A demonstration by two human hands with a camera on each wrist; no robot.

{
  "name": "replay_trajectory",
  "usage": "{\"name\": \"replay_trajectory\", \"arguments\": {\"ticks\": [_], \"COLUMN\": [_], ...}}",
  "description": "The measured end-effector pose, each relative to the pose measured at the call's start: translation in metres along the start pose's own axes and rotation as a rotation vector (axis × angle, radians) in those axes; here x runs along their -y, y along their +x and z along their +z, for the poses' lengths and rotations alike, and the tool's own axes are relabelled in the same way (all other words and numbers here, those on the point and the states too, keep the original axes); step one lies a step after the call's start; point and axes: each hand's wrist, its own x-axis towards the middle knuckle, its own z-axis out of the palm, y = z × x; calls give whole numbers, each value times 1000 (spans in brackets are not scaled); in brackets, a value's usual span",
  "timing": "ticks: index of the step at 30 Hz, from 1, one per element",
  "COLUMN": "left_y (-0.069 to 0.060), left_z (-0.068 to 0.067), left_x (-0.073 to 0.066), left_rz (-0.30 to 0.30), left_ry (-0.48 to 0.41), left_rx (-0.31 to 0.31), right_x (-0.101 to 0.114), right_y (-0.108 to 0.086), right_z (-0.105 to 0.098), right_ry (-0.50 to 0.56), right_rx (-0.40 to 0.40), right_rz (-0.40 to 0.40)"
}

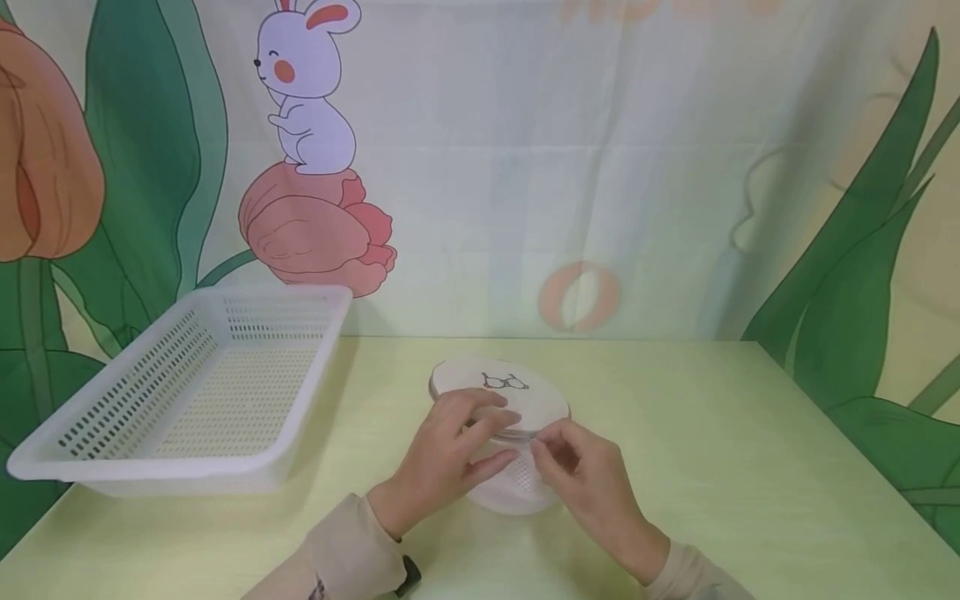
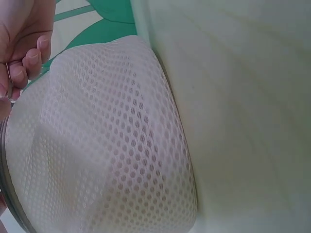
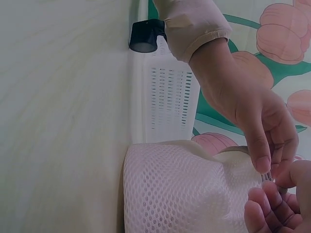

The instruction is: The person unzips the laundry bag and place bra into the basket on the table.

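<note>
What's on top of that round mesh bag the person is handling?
On top of the mesh bag there is a small dark line drawing. In the head view, the left hand covers part of the near side, so that patch is hidden.

Left hand (image 3: pixel 255 114) and right hand (image 3: pixel 279 208) are both kinda pinching this mesh bag (image 3: pixel 175 189) lower right, white basket (image 3: pixel 170 102) upper middle.

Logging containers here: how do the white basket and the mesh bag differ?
The white basket is rectangular; the mesh bag is round. The basket is larger than the bag. The basket looks stiff, with straight walls; the bag looks soft and creased. Both are pale, perforated and on the table.
</note>
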Motion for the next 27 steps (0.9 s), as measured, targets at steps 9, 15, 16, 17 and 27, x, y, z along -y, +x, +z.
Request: {"name": "replay_trajectory", "arguments": {"ticks": [9,15,16,17,27], "left_y": [-3,-5,-6,-6,-7], "left_z": [3,5,5,5,6], "left_x": [1,2,3,3,4], "left_rz": [9,35,41,48,80], "left_ry": [-6,9,12,16,34], "left_rx": [-12,-21,-26,-30,-42], "right_x": [1,3,3,3,4], "right_y": [-3,-3,-4,-4,-5], "right_z": [3,3,3,3,5], "right_ry": [-13,16,22,26,-6], "right_rx": [6,23,28,31,72], "right_rz": [-30,-19,-19,-21,29]}}
